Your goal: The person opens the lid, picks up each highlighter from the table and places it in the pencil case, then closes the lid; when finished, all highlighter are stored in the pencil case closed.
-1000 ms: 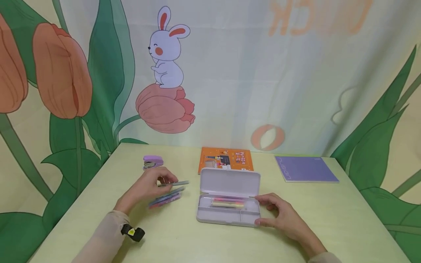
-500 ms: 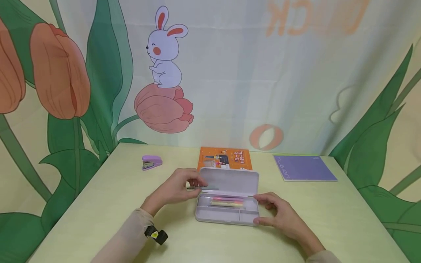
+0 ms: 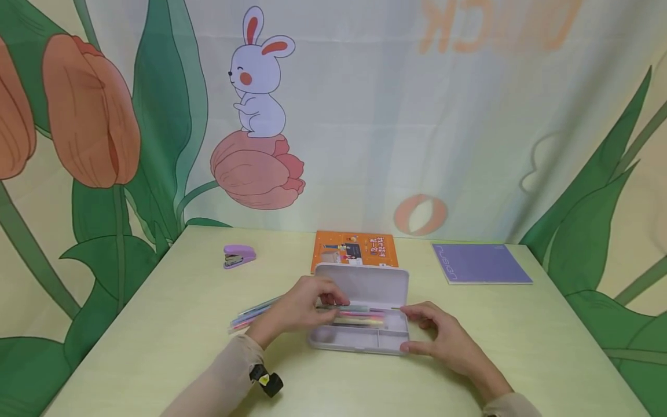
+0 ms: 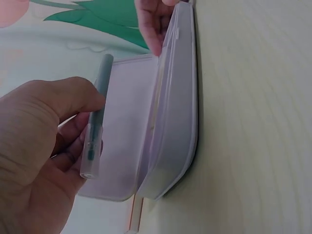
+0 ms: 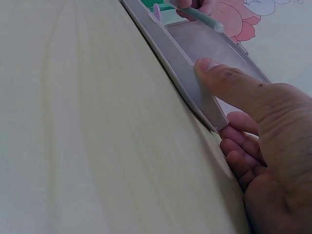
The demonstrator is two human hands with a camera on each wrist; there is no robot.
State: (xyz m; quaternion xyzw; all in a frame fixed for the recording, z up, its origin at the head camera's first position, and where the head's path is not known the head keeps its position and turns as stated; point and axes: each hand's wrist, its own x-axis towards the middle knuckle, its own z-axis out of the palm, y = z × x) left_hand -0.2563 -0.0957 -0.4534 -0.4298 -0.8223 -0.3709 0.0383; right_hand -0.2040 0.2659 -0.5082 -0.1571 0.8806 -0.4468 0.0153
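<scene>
left hand point(image 3: 307, 304) pinches grey-green pen point(image 3: 359, 308) over open pencil case point(image 3: 393, 340), lower centre of head view | pen juts rightward, roughly along case's length | right hand point(image 3: 443, 333), farther off, grips case's right end

Wrist views close — pencil case point(image 3: 359, 337) shared

Both hands point(image 3: 307, 303) point(image 3: 444, 337) curled, apart
</scene>
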